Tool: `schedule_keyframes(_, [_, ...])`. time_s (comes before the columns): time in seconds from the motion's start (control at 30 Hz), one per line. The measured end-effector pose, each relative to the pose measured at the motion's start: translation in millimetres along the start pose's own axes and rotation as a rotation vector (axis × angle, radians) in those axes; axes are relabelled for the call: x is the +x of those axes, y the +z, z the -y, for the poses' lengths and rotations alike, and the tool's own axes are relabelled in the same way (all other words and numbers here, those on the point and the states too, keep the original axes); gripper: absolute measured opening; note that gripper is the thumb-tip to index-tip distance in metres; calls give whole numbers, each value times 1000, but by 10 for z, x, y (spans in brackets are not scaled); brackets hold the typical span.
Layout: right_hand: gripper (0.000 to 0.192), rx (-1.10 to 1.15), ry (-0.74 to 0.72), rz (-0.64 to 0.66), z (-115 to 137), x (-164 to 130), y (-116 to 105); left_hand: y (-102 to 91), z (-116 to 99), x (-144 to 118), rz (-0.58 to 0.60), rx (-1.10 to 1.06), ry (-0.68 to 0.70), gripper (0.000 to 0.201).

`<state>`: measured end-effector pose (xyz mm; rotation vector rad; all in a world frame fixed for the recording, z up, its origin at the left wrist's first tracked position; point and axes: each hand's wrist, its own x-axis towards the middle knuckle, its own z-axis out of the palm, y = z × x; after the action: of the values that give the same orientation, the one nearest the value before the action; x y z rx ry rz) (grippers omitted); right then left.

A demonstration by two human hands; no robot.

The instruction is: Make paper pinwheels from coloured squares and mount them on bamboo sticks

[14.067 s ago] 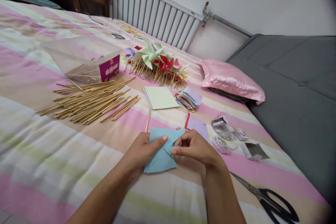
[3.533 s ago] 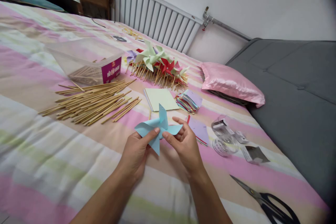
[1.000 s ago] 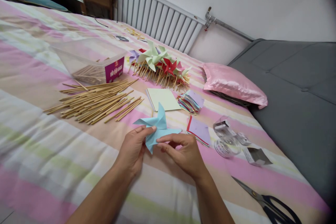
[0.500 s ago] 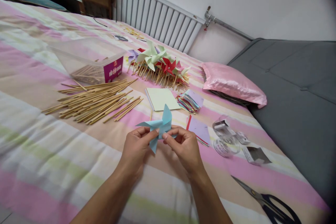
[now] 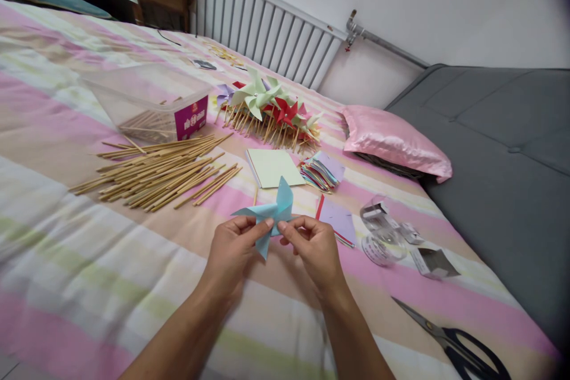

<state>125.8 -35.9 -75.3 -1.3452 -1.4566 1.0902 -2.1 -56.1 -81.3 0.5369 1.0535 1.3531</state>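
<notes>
Left hand (image 5: 232, 244) and right hand (image 5: 316, 248) are pinching the blue pinwheel (image 5: 276, 210) between them; one blade (image 5: 252, 211) is pointing left.

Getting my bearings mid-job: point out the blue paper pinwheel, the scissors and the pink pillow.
Blue paper pinwheel (image 5: 272, 211), head view: folded paper near its centre.
Scissors (image 5: 443, 336), head view: black handle, just behind the blades.
Pink pillow (image 5: 396, 138), head view: middle of its top.

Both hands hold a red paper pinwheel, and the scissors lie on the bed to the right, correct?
The colour is wrong: in the head view, the left hand and right hand hold a blue paper pinwheel. The scissors lie on the bed to the right.
</notes>
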Motion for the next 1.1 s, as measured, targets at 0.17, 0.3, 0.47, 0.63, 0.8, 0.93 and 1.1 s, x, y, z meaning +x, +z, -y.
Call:
schedule_keyframes(0.17, [26, -15, 26, -15, 28, -2, -10, 11, -1, -3, -10, 23, 0, 26])
schedule_keyframes(0.3, [25, -23, 1, -18, 23, 17, -20, 13, 0, 4, -43, 83, 43, 23])
schedule_keyframes(0.47, [26, -40, -22, -15, 6, 13, 0, 39, -32, -6, -51, 87, 66, 21])
schedule_keyframes(0.63, [23, -23, -42, 16, 78, 14, -203, 51, -65, -22, -98, 48, 60, 20])
schedule_keyframes(0.8, [24, -132, -24, -263, 33, 117, -653, 27, -56, -12, -163, 96, 55, 21])
schedule_keyframes(0.93, [13, -512, 43, -147, -137, 196, -809, 0, -28, 14, -156, 110, 78, 19])
schedule_keyframes(1.1, [9, -736, 117, -10, -198, 178, -735, -16, 5, 44, -152, 134, 87, 18])
